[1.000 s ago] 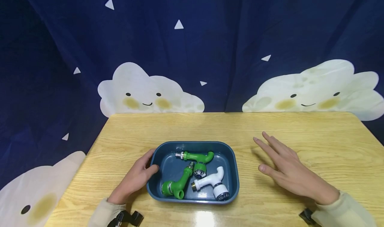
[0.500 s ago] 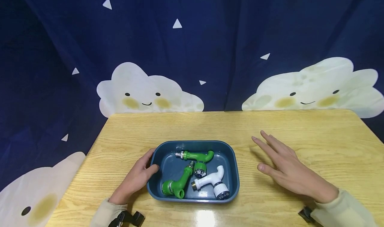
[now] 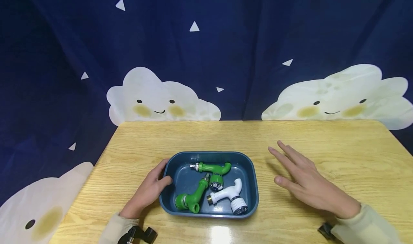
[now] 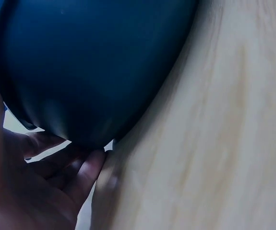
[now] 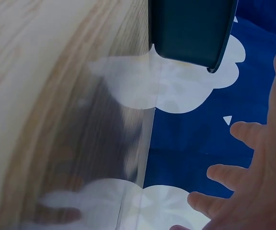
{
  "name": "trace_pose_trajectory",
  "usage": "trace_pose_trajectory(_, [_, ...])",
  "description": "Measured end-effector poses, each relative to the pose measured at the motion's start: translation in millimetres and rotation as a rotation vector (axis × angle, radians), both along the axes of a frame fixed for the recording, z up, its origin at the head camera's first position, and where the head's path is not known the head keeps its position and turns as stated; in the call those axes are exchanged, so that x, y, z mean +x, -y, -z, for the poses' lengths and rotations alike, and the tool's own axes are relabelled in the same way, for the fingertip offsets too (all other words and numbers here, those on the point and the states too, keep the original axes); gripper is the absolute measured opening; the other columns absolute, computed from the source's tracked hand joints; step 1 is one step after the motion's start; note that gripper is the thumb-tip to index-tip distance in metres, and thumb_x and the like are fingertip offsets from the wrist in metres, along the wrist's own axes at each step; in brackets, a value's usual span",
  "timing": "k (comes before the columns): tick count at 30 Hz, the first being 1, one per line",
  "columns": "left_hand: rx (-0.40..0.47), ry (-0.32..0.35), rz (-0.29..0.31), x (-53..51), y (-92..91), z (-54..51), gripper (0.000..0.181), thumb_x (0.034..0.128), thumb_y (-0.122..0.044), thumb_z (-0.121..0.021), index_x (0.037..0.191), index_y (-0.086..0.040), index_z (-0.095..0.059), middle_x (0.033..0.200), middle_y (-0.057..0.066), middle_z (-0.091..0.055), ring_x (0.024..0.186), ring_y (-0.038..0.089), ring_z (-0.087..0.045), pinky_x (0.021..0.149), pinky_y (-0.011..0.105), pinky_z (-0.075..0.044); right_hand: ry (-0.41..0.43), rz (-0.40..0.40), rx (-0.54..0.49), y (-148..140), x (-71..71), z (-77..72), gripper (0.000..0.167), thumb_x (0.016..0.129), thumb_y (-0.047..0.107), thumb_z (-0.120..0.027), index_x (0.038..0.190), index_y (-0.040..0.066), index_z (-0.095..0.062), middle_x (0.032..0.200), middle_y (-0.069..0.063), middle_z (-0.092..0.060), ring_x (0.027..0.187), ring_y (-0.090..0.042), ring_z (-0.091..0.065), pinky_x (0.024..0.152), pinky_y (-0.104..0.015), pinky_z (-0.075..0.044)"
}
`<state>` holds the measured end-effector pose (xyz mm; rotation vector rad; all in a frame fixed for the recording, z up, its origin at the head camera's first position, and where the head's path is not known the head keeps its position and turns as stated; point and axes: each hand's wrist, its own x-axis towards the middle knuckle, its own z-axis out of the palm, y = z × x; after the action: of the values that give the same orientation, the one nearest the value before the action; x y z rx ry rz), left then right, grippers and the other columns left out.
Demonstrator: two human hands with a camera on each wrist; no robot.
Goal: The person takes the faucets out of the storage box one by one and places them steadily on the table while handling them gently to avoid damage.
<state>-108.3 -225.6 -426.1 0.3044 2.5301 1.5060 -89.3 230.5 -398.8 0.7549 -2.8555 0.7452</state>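
Note:
A dark blue plastic tub (image 3: pixel 238 170) stands on the table in the head view. In it lie a green faucet (image 3: pixel 215 169) at the back, a second green faucet (image 3: pixel 193 196) at the left front and a white faucet (image 3: pixel 229 192) at the right front. My left hand (image 3: pixel 146 190) holds the tub's left side, thumb over the rim. In the left wrist view its fingers (image 4: pixel 89 175) touch the outer wall beneath the rim. Right of the tub, apart from it, my right hand (image 3: pixel 306 185) hovers with spread fingers and holds nothing.
The light wooden table (image 3: pixel 348 147) extends on both sides of the tub. Behind its far edge hangs a dark blue curtain (image 3: pixel 238 50) with white clouds and triangles. Black straps (image 3: pixel 137 234) sit on the wrists.
My right hand has drifted slightly left, closer to the tub. The left hand keeps its hold, and the faucets lie as before. The head view has shifted a little.

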Motion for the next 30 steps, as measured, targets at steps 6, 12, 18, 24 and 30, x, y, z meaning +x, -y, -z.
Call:
trace_pose_trajectory(6, [0.020,0.009,-0.011,-1.6,-2.8,1.4,0.054,0.0901,-0.007,-0.053,0.144,-0.014,-0.052,0.134,0.013,-0.063,0.117,0.026,-0.057,0.093,0.026,-0.051,0.010,0.004,-0.003,0.9,1.2,-0.1,0.076,0.099,0.033,-0.066,0.164,0.033,-0.027,0.173,-0.013,-0.020,0.151,-0.052,-0.029,0.106,-0.072,-0.027])
trace_pose_trajectory(12, [0.048,0.017,-0.008,-2.7,-2.7,3.8,0.053,0.0892,-0.007,-0.052,0.142,-0.012,-0.052,0.134,0.015,-0.062,0.117,0.027,-0.057,0.092,0.025,-0.051,0.002,-0.004,-0.002,0.9,1.1,0.1,0.076,0.098,0.032,-0.067,0.164,0.032,-0.027,0.173,-0.011,-0.019,0.150,-0.053,-0.030,0.106,-0.072,-0.027])
trace_pose_trajectory(18, [0.049,0.019,-0.013,-2.0,-1.3,4.5,0.054,0.0886,-0.007,-0.052,0.142,-0.012,-0.052,0.134,0.015,-0.062,0.116,0.027,-0.057,0.092,0.025,-0.051,0.005,0.004,-0.003,0.3,1.7,-0.8,0.075,0.099,0.032,-0.065,0.164,0.032,-0.026,0.173,-0.013,-0.019,0.151,-0.051,-0.029,0.107,-0.072,-0.027])
trace_pose_trajectory(24, [0.052,0.016,-0.009,-1.0,-0.8,4.8,0.055,0.0887,-0.006,-0.052,0.143,-0.012,-0.051,0.135,0.015,-0.061,0.118,0.027,-0.056,0.094,0.025,-0.050,-0.008,0.005,0.000,-1.2,1.0,-1.9,0.076,0.099,0.032,-0.066,0.164,0.031,-0.026,0.174,-0.011,-0.018,0.151,-0.051,-0.030,0.108,-0.072,-0.028])
trace_pose_trajectory(30, [0.058,0.012,-0.006,-0.3,-0.9,4.5,0.055,0.0887,-0.006,-0.051,0.144,-0.012,-0.051,0.136,0.014,-0.061,0.119,0.027,-0.055,0.095,0.024,-0.049,-0.013,0.006,-0.003,-2.5,1.6,-2.8,0.076,0.099,0.031,-0.066,0.164,0.031,-0.025,0.174,-0.011,-0.018,0.151,-0.051,-0.030,0.107,-0.072,-0.028])
